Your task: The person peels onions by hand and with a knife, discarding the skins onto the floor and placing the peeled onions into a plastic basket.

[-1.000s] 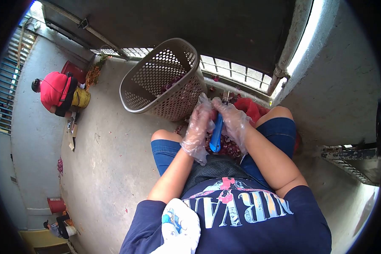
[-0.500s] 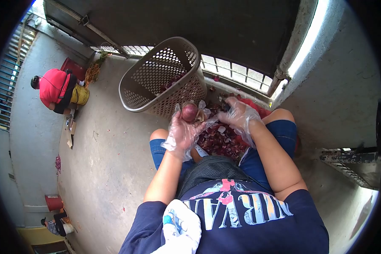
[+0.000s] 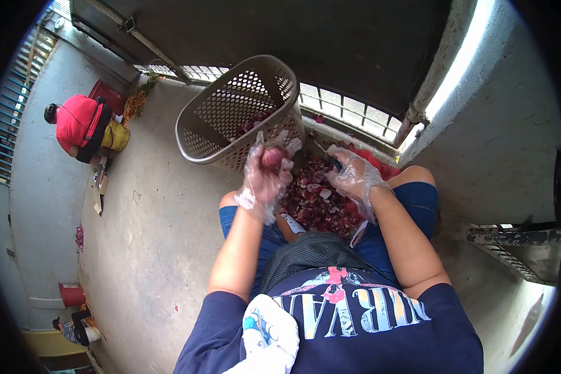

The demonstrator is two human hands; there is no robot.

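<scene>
My left hand [image 3: 261, 181], in a clear plastic glove, is closed around a red onion [image 3: 272, 156] beside the basket's near side. My right hand [image 3: 351, 176], gloved the same way, is to the right of it, with its fingers closed on what looks like a small knife [image 3: 337, 164]. Its dark handle shows partly, and a thin blade points up and left. Below and between the hands lies a heap of onion skins [image 3: 321, 199] on the floor between my legs. The two hands are apart.
A tall perforated plastic basket [image 3: 190, 134] with red onions [image 3: 255, 119] inside stands just ahead. Red netting [image 3: 380, 163] lies by my right knee. A person in a red shirt [image 3: 78, 124] sits at the left; another person [image 3: 75, 330] is farther off near a red bucket [image 3: 72, 295].
My left hand has moved slightly up and left, its fingers curling around the onion. My right hand has drawn apart from it and turned, bringing the thin blade into view.
</scene>
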